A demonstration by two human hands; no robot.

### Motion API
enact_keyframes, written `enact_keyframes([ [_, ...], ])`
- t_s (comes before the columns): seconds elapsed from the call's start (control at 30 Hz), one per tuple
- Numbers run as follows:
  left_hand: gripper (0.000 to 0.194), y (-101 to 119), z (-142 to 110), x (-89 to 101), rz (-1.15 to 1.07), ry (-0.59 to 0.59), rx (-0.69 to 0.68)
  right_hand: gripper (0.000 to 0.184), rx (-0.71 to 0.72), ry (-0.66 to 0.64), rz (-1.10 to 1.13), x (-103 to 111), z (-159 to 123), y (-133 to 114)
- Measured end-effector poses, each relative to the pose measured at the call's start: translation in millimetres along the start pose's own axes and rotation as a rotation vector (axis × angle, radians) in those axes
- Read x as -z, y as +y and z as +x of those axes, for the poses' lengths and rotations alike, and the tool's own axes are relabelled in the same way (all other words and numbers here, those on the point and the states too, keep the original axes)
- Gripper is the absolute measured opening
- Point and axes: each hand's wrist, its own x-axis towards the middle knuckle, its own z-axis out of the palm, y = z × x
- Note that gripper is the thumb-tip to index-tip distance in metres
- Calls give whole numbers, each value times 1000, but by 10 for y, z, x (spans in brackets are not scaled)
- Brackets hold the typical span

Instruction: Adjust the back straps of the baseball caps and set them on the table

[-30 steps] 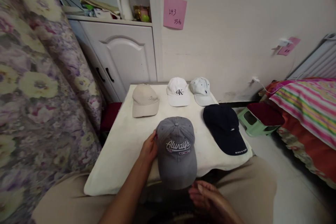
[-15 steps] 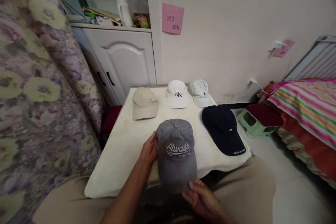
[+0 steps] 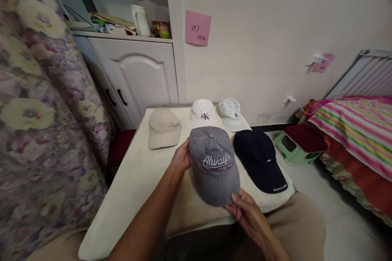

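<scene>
Between my two hands is a grey baseball cap with "Always" stitched on its front, its brim towards me. My left hand grips the left side of its crown, with some fingers hidden behind the cap. The thumb and fingers of my right hand pinch the brim's front right edge. Behind it on the table lie a beige cap, a white cap with a dark monogram, and a pale cap with a small dark emblem. A navy cap lies to the right.
A cream cloth covers the small table at my knees. Left are a floral curtain and a white cabinet. A green stool and a bed with a striped cover stand to the right.
The grey cap has moved forward and to the right, held in both hands, and now partly covers the white cap's brim. The camera view has shifted slightly.
</scene>
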Motion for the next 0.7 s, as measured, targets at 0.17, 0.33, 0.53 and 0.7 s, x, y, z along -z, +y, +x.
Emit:
enact_keyframes([
  [0.17,33,-26,419,-136,12,38,6,43,63,44,3,42,307,-76],
  [0.33,30,-129,524,-40,58,119,38,41,28,17,38,121,342,-33],
  [0.53,34,-195,455,36,129,290,-85,43,66,66,26,105,260,-72],
  [0.7,35,-266,462,31,232,339,-260,43,94,135,11,111,225,-40],
])
